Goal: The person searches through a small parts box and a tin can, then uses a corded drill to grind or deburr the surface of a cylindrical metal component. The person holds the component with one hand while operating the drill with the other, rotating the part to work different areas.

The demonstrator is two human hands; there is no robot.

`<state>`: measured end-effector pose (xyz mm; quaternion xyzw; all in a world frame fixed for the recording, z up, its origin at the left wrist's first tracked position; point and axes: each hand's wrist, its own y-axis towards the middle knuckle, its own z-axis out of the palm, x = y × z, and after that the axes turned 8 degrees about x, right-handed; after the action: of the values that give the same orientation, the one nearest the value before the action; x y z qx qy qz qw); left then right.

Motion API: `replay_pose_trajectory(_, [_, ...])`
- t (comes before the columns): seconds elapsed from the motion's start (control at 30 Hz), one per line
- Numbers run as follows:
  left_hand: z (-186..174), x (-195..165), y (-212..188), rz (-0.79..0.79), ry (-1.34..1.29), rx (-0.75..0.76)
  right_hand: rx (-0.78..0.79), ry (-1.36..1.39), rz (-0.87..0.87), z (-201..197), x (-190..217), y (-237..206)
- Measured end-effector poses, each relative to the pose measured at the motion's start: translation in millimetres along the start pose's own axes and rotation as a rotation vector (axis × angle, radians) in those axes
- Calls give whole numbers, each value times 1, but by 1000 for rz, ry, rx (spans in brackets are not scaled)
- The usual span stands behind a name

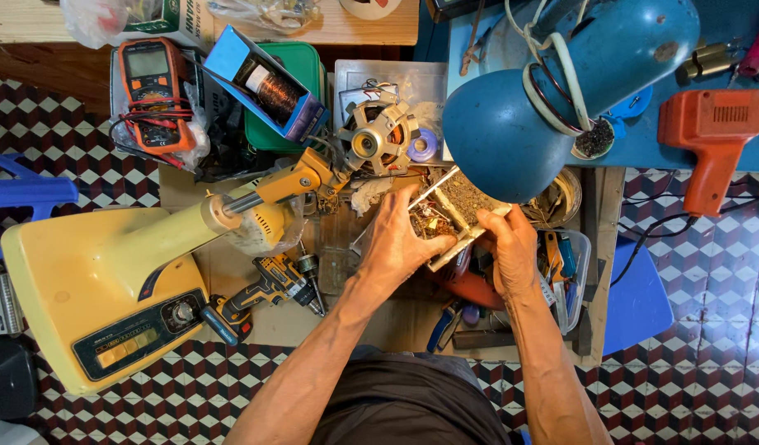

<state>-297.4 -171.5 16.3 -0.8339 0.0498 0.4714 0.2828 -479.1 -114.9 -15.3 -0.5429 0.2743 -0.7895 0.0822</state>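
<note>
Grasping the shallow tray [458, 216] tilted, long axis up-right: left hand [396, 239], right hand [511, 251], both grips clenched.

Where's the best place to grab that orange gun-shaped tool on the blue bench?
Probably by its handle. The orange gun-shaped tool lies flat on the blue bench, its handle sticking out over the edge toward the floor, with free room around it. Come from that side and wrap fingers round the handle.

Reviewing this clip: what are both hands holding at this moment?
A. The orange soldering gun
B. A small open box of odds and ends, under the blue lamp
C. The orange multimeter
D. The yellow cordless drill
B: the left hand and right hand grip the small open box from either side, just below the blue lamp.
</note>
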Motion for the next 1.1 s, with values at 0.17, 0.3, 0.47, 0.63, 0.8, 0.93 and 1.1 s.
replay_pose_trajectory(0.17, [3,4,-7,34,-16,-5,-11,-67,11,2,8,-1])
replay_pose_trajectory(0.3, [3,13,-9,104,-71,-4,2,-116,23,3,14,-6])
replay_pose_trajectory(0.47, [0,18,-13,33,-72,55,17,-123,13,7,14,-5])
replay_pose_trajectory(0.63, [-7,12,-16,94,95,126,21,-148,14,9,13,-6])
replay_pose_trajectory(0.8, [-8,1,-15,18,295,141,38,-146,30,16,10,-4])
replay_pose_trajectory(0.93, [-5,-4,-16,-85,354,147,77,-120,11,17,9,-3])
replay_pose_trajectory(1.1, [-1,8,-16,46,308,7,66,-141,35,14,4,1])
